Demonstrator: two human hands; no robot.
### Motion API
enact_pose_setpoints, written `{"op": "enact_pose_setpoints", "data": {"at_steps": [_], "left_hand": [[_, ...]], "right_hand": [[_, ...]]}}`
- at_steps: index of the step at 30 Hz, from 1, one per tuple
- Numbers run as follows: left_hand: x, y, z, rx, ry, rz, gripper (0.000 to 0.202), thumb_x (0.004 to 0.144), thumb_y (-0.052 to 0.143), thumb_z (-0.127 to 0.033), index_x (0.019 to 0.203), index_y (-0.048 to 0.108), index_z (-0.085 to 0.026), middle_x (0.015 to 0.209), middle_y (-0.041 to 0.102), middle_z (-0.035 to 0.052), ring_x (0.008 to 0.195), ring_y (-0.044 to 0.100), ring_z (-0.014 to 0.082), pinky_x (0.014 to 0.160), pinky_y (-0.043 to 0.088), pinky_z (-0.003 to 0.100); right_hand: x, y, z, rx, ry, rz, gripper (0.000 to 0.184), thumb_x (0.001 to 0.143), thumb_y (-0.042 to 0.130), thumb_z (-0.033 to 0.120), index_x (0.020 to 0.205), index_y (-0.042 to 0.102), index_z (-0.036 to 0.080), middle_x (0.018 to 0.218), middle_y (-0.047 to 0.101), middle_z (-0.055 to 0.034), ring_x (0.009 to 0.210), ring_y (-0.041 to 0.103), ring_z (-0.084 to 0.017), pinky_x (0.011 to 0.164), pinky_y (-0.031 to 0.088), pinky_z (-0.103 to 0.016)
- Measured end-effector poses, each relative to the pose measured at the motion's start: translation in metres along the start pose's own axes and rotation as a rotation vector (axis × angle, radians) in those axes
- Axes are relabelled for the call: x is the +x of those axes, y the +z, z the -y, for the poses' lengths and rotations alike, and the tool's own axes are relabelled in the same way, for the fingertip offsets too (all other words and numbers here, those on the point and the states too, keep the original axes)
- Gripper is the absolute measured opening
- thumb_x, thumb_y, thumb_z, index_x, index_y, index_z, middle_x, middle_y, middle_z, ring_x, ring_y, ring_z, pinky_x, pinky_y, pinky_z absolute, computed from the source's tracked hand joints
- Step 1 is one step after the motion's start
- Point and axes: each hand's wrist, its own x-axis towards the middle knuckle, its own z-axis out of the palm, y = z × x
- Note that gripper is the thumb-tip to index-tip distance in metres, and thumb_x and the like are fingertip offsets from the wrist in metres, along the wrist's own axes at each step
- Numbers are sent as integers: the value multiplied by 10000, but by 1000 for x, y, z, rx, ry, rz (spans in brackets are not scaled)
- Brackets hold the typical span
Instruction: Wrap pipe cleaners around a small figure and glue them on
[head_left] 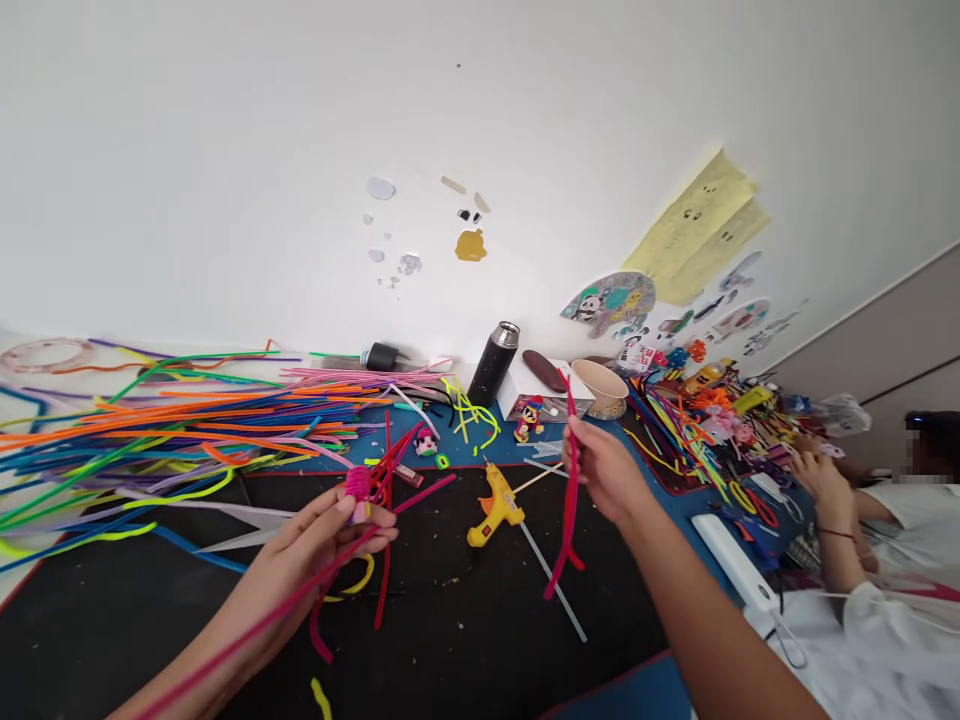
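Fingers (381,517) of the bare left hand (311,528) pinch a small, tightly wound magenta bundle of fuzzy pipe cleaner (358,483), from which red and magenta ends fan out to the upper right. One long magenta pipe cleaner (247,628) runs diagonally across the left wrist and forearm. Well apart from it, the raised right hand (606,468) grasps a few red and magenta pipe cleaner strands (568,515) between thumb and fingers; they hang over the black work mat (450,650). Between the hands a yellow plastic glue gun (496,505) lies on that mat, a long translucent glue stick (556,588) trailing from its rear. Beyond it stand a black cylindrical bottle with a silvery top (493,365) and a small multicoloured figurine (529,419). Left of the hands spreads a heap of orange, blue, green and purple pipe cleaners (187,410), pale pointed scissor blades (251,530) poking out from it. At far right, another person's hand (829,490) is near a cluttered pile of colourful craft pieces (724,415).
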Motion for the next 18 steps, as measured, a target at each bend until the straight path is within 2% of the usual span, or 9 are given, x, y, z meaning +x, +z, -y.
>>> {"op": "enact_pose_setpoints", "data": {"at_steps": [2, 5, 7, 10, 12, 15, 18], "left_hand": [[2, -3, -3, -17, 15, -29, 401, 717, 902, -539, 869, 787, -187, 971, 829, 119, 1000, 781, 325, 938, 655, 402], [5, -6, -9, 10, 36, -61, 398, 684, 910, -548, 828, 792, -196, 928, 836, 111, 990, 782, 337, 923, 668, 395], [6, -6, -12, 34, 41, -116, 357, 691, 897, -518, 808, 794, -197, 910, 837, 105, 972, 785, 340, 892, 679, 375], [7, -2, -16, 17, -26, -220, 336, 645, 914, -448, 779, 775, -174, 937, 839, 120, 980, 787, 354, 876, 685, 365], [7, 3, -19, -2, -72, -272, 387, 580, 941, -430, 789, 775, -149, 954, 838, 142, 968, 790, 363, 839, 692, 355], [8, 9, -22, 8, -86, -310, 436, 485, 967, -394, 786, 784, -135, 955, 837, 157, 957, 786, 364, 781, 698, 327], [10, 8, -21, 34, -88, -328, 472, 415, 984, -408, 742, 784, -132, 920, 832, 164, 945, 778, 367, 768, 698, 323]], "right_hand": [[2, -48, -7, -353, -15, -127, 585, 713, 765, 757, 761, 610, 196, 571, 465, 57, 451, 406, -106, 417, 267, -236], [6, -104, -16, -549, 14, -196, 566, 757, 677, 762, 740, 613, 200, 546, 465, 48, 424, 378, -115, 433, 241, -266], [12, -130, -23, -688, 26, -207, 528, 778, 654, 728, 691, 611, 209, 510, 464, 42, 425, 394, -134, 448, 259, -283], [22, -153, -35, -919, 16, -200, 465, 799, 664, 627, 587, 594, 220, 482, 498, 12, 486, 484, -178, 516, 337, -306], [28, -163, -45, -1056, 24, -185, 410, 837, 646, 562, 620, 647, 214, 582, 627, -42, 608, 607, -231, 583, 395, -315], [31, -174, -60, -1230, 73, -170, 344, 865, 659, 521, 816, 768, 198, 834, 775, -118, 861, 722, -322, 704, 467, -336], [27, -182, -72, -1349, 128, -166, 479, 907, 627, 598, 1034, 794, 167, 952, 802, -162, 970, 743, -373, 790, 505, -374]]}}
